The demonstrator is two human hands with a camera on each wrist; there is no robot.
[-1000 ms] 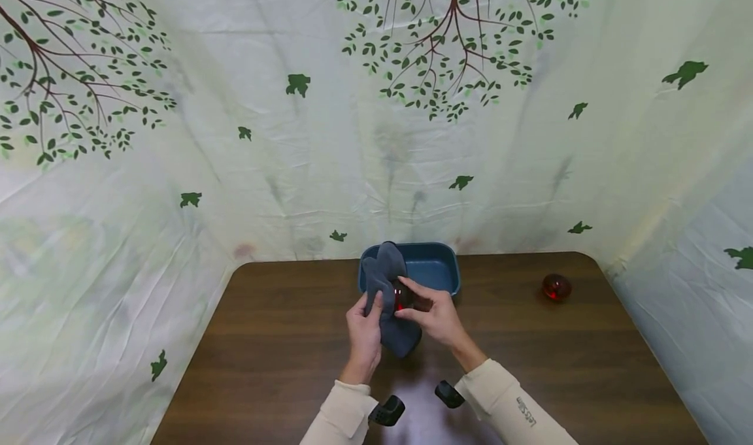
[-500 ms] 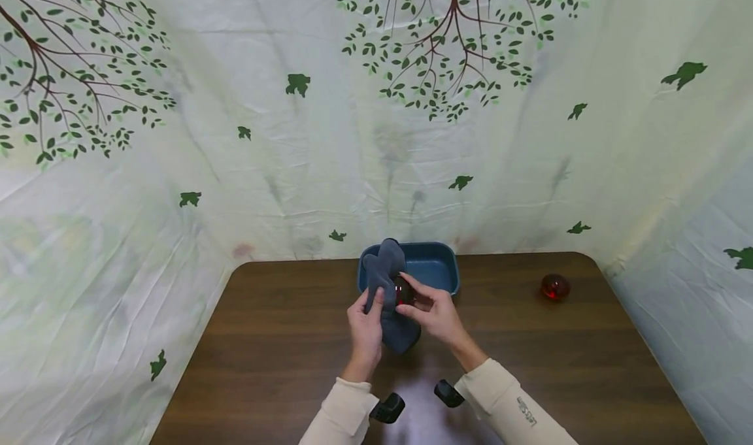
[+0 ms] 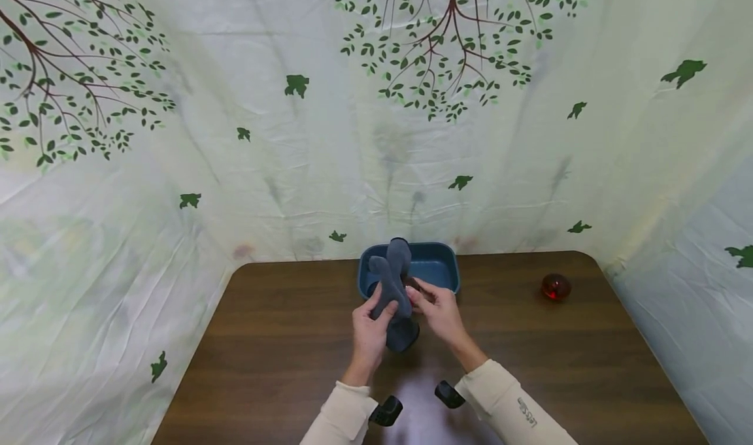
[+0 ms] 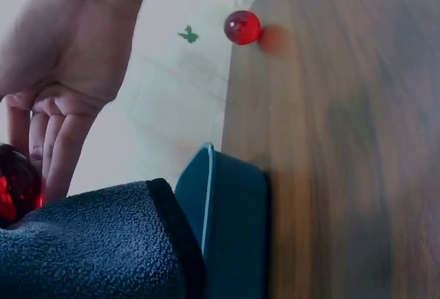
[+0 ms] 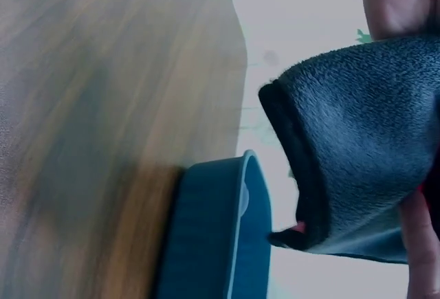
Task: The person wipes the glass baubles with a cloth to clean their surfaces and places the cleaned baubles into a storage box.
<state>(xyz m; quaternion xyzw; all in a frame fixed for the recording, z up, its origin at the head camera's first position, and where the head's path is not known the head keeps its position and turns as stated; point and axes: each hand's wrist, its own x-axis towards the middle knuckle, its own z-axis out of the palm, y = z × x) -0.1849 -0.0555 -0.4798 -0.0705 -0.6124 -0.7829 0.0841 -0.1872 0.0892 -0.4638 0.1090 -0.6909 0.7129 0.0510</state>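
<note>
I had drawn the grey cloth (image 3: 393,288) up over the red ball (image 4: 15,183), hiding most of it. My left hand (image 3: 369,330) gripped the cloth, my right hand (image 3: 438,311) pinched the ball, above the blue tray (image 3: 438,265).

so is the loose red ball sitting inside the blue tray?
No, the red ball lies on the bare wooden table, well right of the blue tray.

brown wooden table (image 3: 282,340) | blue tray (image 3: 438,262) | red ball (image 3: 555,287)
</note>
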